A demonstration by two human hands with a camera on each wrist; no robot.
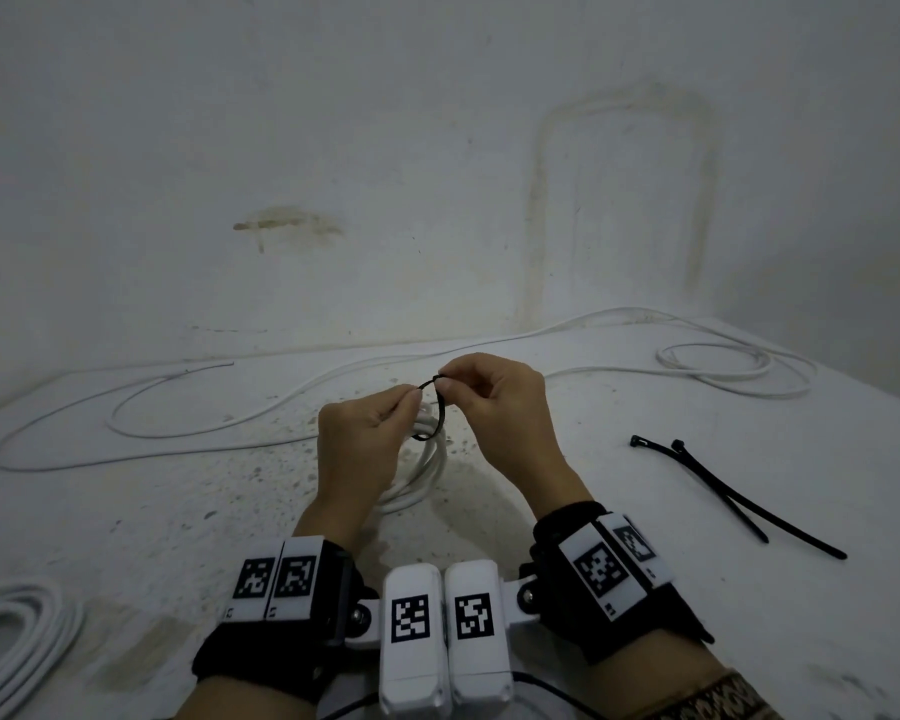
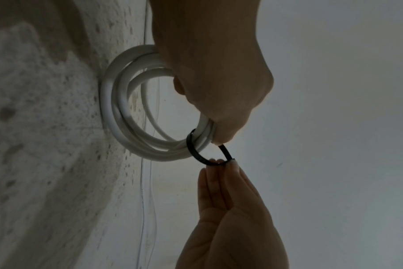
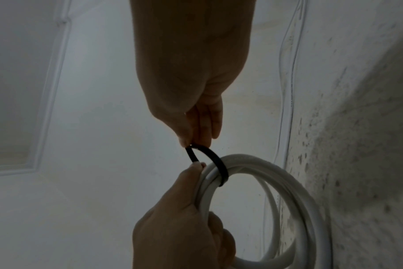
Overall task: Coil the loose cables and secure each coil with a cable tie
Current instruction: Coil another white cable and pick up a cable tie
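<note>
The surface (image 1: 645,589) is white and rough, speckled with dark spots and stained brownish near the left wrist. A loose white cable (image 1: 178,407) snakes across it beyond the hands, from far left to a small loop (image 1: 718,363) far right by the wall. Two black ties (image 1: 733,493) lie crossed on it to the right of the right hand. A white coil (image 1: 17,636) lies at the near left corner, left of the left wrist.

I'm wearing black wrist straps (image 1: 261,662) carrying white camera blocks (image 1: 445,636) with black-and-white square markers (image 1: 599,570); patterned sleeve (image 1: 718,698) showing right.
</note>
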